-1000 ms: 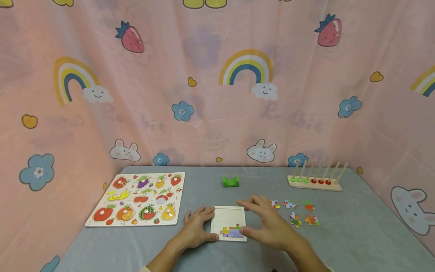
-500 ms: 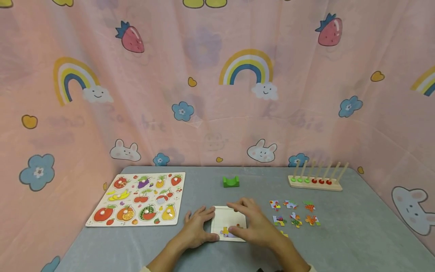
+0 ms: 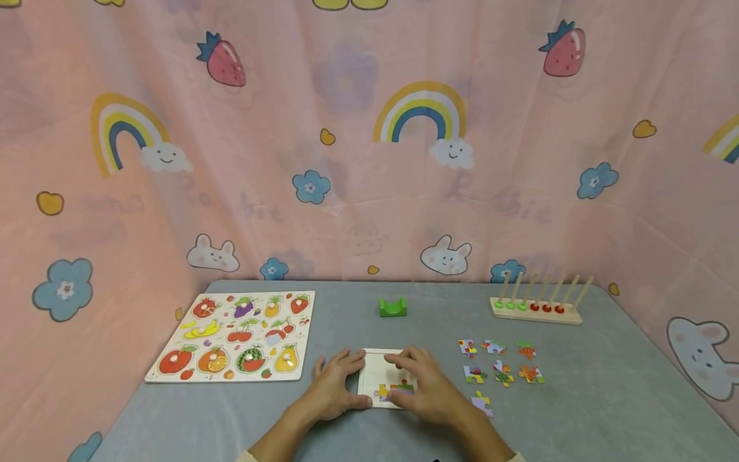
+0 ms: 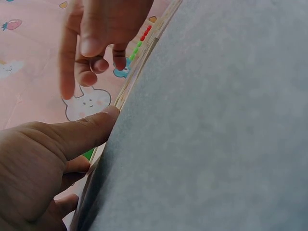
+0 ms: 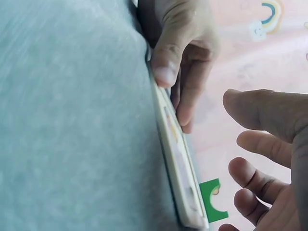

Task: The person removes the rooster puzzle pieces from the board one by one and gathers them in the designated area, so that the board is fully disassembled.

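A small square wooden puzzle tray point(image 3: 375, 367) lies on the table before me, with several joined jigsaw pieces point(image 3: 382, 392) along its near edge. My left hand point(image 3: 333, 389) holds the tray's left side, its thumb at the near corner and its fingers toward the far corner. Over the right part of the tray hovers my right hand point(image 3: 426, 390), hiding that side. In the right wrist view the right hand point(image 5: 274, 159) has thumb and fingers apart, nothing visible between them, above the tray edge point(image 5: 168, 154). Several loose jigsaw pieces point(image 3: 501, 373) lie to the right.
A fruit peg puzzle board point(image 3: 231, 340) lies at the left. Behind the tray stands a green notched block point(image 3: 392, 308). At the back right is a wooden peg rack point(image 3: 537, 310) with green and red beads. A patterned pink curtain point(image 3: 369, 192) hangs behind the table.
My right hand has moved left over the tray and then slightly back, uncovering loose pieces on the right. The left hand has stayed at the tray's left side.
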Motion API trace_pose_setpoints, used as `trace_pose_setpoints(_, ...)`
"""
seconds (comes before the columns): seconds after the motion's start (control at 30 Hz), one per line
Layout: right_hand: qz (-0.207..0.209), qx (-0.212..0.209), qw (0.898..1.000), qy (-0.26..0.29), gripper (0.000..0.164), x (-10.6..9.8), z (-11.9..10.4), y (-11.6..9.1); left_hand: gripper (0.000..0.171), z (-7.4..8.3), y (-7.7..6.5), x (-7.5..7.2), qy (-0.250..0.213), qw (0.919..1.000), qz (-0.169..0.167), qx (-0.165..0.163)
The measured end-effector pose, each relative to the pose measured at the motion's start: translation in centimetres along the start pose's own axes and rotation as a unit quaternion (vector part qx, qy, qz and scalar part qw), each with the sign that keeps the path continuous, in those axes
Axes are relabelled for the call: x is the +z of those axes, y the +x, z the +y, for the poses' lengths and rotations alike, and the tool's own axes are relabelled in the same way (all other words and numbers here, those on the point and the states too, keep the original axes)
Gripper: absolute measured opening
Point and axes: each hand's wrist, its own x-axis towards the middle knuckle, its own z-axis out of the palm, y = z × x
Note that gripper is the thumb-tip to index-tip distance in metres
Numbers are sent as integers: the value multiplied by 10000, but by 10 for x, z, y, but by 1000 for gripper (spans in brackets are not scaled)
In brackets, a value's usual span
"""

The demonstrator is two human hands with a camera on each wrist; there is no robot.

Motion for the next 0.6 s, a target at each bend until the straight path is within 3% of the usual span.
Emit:
trace_pose_setpoints(0.33,-108,105,9977,-654,48,8,6,-4,73,0,0,0,-13,10000,-9,0)
trace_pose_setpoints(0.6,-537,270,9944,-874,27,8,4,-4,73,0,0,0,23,10000,12,26)
